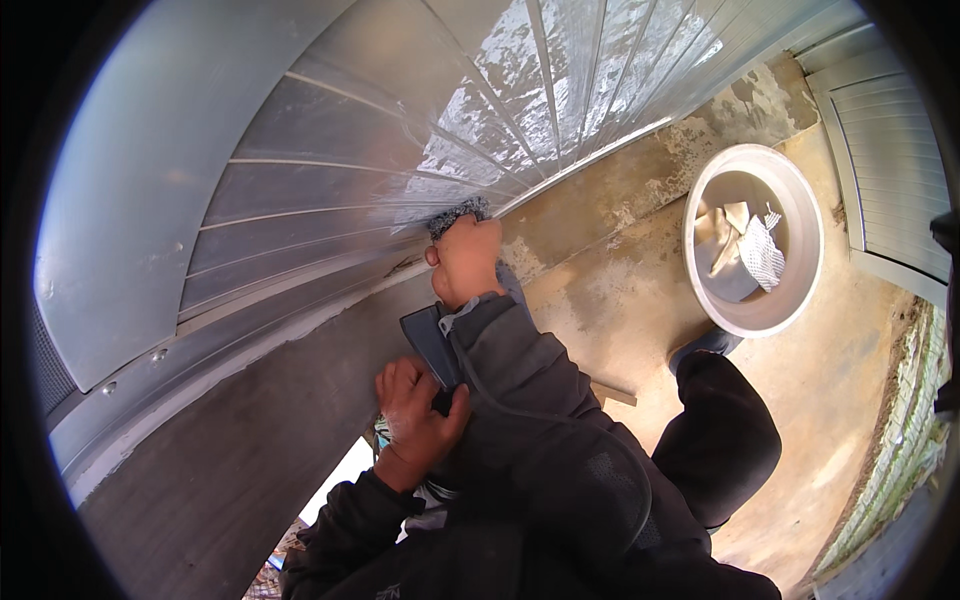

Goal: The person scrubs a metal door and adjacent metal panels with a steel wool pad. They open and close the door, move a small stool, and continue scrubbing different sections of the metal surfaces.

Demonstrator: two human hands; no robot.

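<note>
My right hand (pixel 466 259) grips a dark grey scouring pad (pixel 459 215). It presses the pad against the lower edge of a ribbed metal panel (pixel 315 142), where whitish wet streaks or foam cover part of the surface. Lower down, my left hand (pixel 421 416) has curled fingers beside the dark grey ledge (pixel 300 390). A flat dark box-like device (pixel 433 345) with a thin cable reaches between its thumb and index finger. Whether the left hand grips this device or only touches it is unclear.
A pale round tub (pixel 694 259) on the stained concrete floor (pixel 600 292) holds murky water, a beige cloth (pixel 724 229) and a white textured cloth (pixel 763 255). My dark-trousered leg (pixel 720 435) is close to it. A louvred metal panel (pixel 896 157) stands at the right.
</note>
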